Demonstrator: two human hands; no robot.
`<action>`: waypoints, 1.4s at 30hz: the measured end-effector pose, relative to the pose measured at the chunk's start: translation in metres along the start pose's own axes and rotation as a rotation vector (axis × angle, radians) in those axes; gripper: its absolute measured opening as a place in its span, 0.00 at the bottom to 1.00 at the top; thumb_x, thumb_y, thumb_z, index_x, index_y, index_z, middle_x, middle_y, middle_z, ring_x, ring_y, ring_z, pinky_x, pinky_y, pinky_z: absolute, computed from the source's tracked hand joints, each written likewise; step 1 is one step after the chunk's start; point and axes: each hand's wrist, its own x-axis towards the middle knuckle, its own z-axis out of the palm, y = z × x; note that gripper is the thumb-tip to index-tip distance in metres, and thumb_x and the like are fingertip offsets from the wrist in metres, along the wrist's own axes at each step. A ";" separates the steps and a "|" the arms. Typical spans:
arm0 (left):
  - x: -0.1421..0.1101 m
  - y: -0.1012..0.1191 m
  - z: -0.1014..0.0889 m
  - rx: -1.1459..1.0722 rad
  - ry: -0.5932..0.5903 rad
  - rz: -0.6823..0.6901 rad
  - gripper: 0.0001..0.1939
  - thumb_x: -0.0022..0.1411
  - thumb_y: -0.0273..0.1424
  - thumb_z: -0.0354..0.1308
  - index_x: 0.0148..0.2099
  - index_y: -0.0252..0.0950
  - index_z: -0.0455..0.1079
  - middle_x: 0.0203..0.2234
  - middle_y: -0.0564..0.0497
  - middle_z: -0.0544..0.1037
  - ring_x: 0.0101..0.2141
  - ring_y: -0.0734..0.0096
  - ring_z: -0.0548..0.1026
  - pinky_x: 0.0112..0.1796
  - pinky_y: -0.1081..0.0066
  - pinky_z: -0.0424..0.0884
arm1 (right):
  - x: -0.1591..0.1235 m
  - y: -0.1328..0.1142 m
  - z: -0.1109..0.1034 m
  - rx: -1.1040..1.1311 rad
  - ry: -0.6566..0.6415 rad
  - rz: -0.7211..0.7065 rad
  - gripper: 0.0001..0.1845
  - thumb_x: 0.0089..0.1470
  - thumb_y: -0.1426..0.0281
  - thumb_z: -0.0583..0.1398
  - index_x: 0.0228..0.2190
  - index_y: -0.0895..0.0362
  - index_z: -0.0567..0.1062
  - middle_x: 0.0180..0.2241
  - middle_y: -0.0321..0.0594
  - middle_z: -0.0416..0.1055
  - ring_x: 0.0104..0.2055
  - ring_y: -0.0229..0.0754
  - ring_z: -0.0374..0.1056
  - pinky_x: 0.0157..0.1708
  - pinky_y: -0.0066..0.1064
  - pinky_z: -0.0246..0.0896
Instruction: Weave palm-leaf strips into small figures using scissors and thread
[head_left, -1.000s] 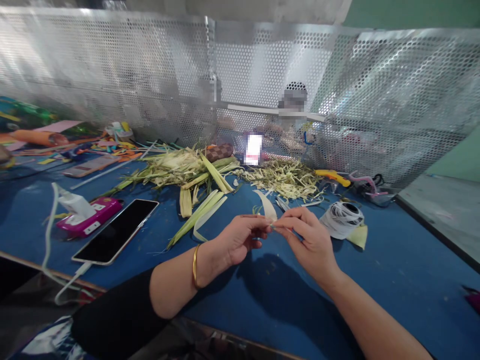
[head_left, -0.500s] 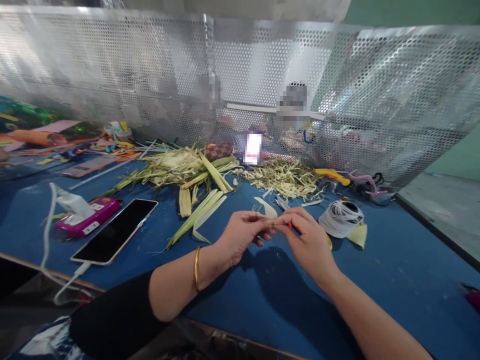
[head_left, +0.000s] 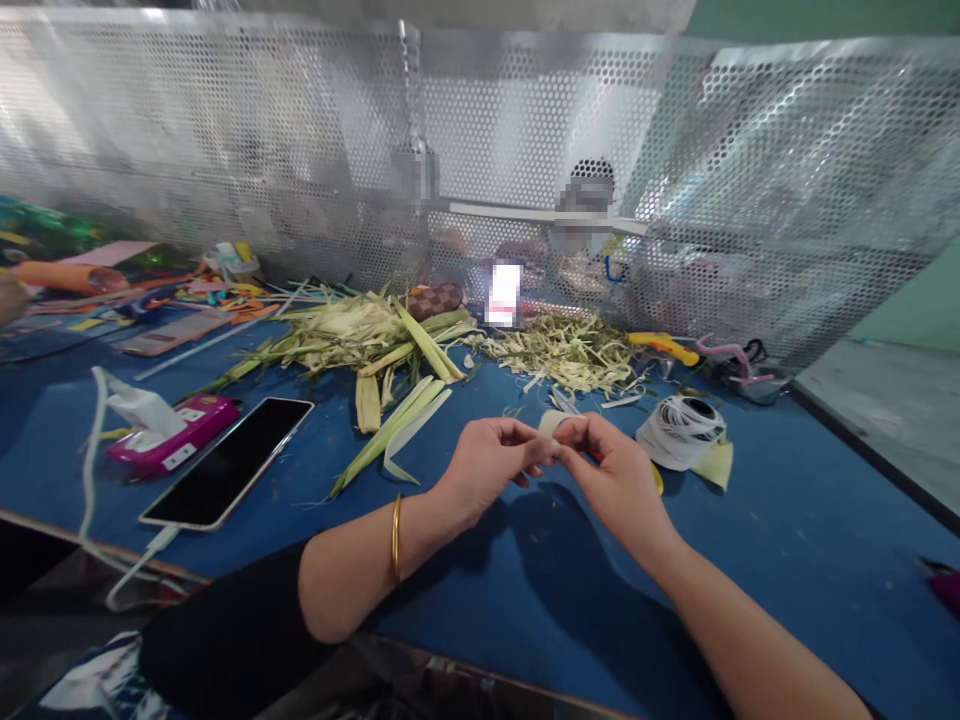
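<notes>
My left hand (head_left: pixel 501 460), with a gold bangle on its wrist, pinches a pale husk-like strip (head_left: pixel 553 422) at its fingertips. My right hand (head_left: pixel 611 470) meets it there, thumb and fingers closed on the same strip. Most of the strip is hidden by the fingers; its curled end shows just above them. From behind the right hand peeks a small yellow curved piece (head_left: pixel 658 479); I cannot tell whether that hand holds it. To the right stands a spool of white string (head_left: pixel 679 433). Left of my hands lie long green husk leaves (head_left: pixel 394 435).
Behind lie a pile of husk leaves (head_left: pixel 345 335) and a heap of shredded strips (head_left: pixel 574 352). A phone (head_left: pixel 229 462) and a magenta power strip (head_left: pixel 176 438) with a white cable occupy the left. A perforated screen (head_left: pixel 525 120) closes off the back; a yellow-handled tool (head_left: pixel 664 347) lies near it.
The strip's free end has dropped and now shows as a short curl by the right fingers. A yellow piece has come into sight behind the right hand. Both hands stay together.
</notes>
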 end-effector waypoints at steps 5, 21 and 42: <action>0.001 -0.002 0.000 -0.022 -0.015 -0.022 0.14 0.43 0.34 0.70 0.25 0.32 0.69 0.18 0.54 0.72 0.21 0.78 0.68 0.23 0.76 0.65 | 0.003 -0.002 0.000 0.206 -0.030 0.118 0.09 0.45 0.64 0.62 0.28 0.55 0.70 0.24 0.35 0.70 0.28 0.41 0.66 0.30 0.32 0.59; 0.002 0.000 -0.004 -0.253 -0.023 -0.231 0.08 0.50 0.32 0.64 0.25 0.32 0.74 0.20 0.52 0.74 0.20 0.82 0.64 0.22 0.78 0.58 | 0.001 0.001 -0.003 -0.065 0.034 -0.305 0.04 0.55 0.70 0.59 0.31 0.53 0.76 0.29 0.36 0.75 0.34 0.41 0.69 0.36 0.33 0.61; 0.000 0.000 -0.002 -0.137 0.028 -0.085 0.09 0.49 0.33 0.64 0.27 0.32 0.72 0.23 0.49 0.75 0.24 0.75 0.70 0.23 0.77 0.65 | 0.000 0.000 -0.003 -0.159 0.008 -0.212 0.08 0.58 0.67 0.55 0.29 0.54 0.71 0.28 0.37 0.72 0.33 0.42 0.67 0.35 0.33 0.60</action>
